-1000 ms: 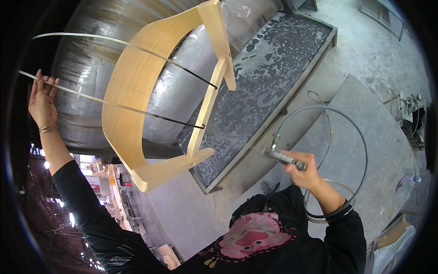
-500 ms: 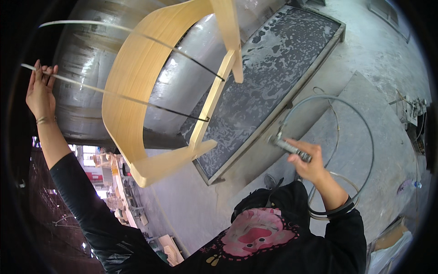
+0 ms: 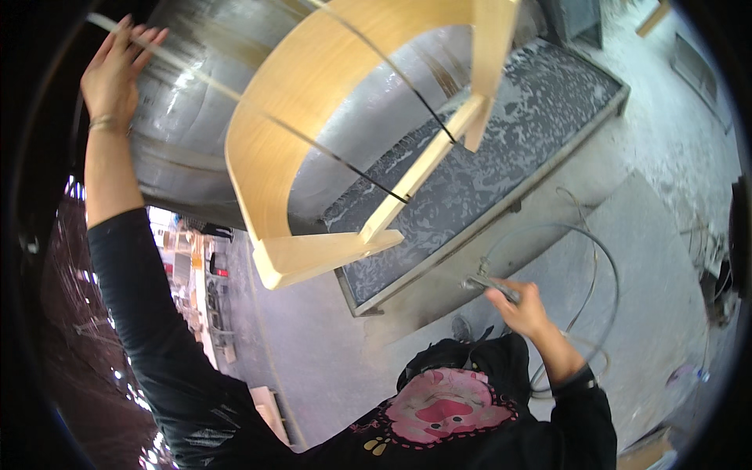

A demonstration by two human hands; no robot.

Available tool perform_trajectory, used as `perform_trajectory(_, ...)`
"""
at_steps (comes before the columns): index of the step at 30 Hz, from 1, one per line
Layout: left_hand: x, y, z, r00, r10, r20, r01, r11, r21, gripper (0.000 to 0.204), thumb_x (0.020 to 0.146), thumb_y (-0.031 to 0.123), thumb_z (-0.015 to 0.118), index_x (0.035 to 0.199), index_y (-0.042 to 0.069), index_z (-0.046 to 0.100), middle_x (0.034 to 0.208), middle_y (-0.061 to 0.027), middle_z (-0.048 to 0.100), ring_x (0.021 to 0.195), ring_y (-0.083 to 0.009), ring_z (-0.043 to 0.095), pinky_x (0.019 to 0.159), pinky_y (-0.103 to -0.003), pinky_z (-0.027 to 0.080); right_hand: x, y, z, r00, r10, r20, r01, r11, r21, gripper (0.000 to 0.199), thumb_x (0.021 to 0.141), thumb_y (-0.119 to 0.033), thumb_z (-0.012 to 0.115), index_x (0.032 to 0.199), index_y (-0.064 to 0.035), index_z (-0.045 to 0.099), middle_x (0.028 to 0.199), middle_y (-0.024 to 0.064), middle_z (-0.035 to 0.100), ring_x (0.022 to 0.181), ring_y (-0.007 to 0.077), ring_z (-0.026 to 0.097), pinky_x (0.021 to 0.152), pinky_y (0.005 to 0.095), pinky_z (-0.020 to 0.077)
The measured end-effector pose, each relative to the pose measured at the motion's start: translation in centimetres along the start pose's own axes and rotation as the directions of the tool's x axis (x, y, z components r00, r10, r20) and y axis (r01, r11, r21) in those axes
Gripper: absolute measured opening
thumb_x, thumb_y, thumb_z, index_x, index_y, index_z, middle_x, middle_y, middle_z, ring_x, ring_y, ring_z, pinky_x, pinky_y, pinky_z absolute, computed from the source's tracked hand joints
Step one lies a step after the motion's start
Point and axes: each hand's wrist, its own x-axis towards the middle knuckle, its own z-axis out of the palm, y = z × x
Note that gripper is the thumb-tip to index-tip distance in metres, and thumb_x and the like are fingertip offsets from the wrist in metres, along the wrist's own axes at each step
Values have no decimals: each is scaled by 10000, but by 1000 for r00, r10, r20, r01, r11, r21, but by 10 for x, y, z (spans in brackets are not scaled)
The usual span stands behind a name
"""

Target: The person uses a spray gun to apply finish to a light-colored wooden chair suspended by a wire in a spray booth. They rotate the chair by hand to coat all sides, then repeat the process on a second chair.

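A pale wooden chair frame (image 3: 301, 98), with a curved back band and tapered legs, hangs tilted from two long thin hooked rods. Their dark hooked ends catch the crossbar (image 3: 423, 168). Raised at the upper left, my left hand (image 3: 112, 78) has its fingers closed around the pale end of the nearer hook rod (image 3: 188, 74). Low on the right, my right hand (image 3: 523, 309) grips a metal spray gun (image 3: 487, 285), its nozzle pointing left toward the space below the chair frame. A thin grey hose (image 3: 613, 290) loops from the gun past my right forearm.
Under the chair frame stretches a long metal-rimmed trough (image 3: 501, 184) of dark liquid with pale scum. Behind it stands a shiny metal wall (image 3: 196, 149). Hose coils lie on the floor at right, near some equipment (image 3: 709, 254). Benches with wooden parts (image 3: 196, 274) are at left.
In the picture, the chair frame, trough and left hand have shifted right as the view turned. The chair frame hangs at a slightly different angle. My right hand with the spray gun sits lower.
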Motion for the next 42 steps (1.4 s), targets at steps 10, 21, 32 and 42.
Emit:
perform_trajectory(10,-7,26,27,999,23,-40,-32,974,-226,292,1069,136,545,1308,-31,572,898,-97,647,776,-223,710,750,-403,659,-101,-131,-108,631,-670,-390,756,644,116,973,924,-808,477,1129,111,722,675,117,660,574,167,647,524,271,487)
perform_trajectory(21,-37,46,-4,989,-43,143,37,998,49,419,992,136,582,1383,-10,614,1011,-105,732,967,-164,696,870,-321,560,-98,-157,-107,573,-653,-494,591,748,-303,779,960,-653,613,1142,97,721,737,101,696,608,155,663,562,257,498)
perform_trajectory(32,-243,-9,-60,978,-116,-176,84,980,-179,416,999,216,666,1377,53,606,1293,-60,634,1128,-178,616,1018,-322,474,-49,-60,-113,539,-452,-711,194,888,-417,477,957,-347,744,1176,76,711,1114,202,762,965,253,747,873,359,553)
perform_trajectory(42,-551,-293,-112,634,-773,8,752,619,225,452,959,189,691,1355,9,570,1323,-135,617,1215,-249,593,1032,-382,464,95,-52,-54,839,118,-532,-303,913,-274,574,936,-555,710,897,17,742,769,184,722,763,284,729,739,421,537)
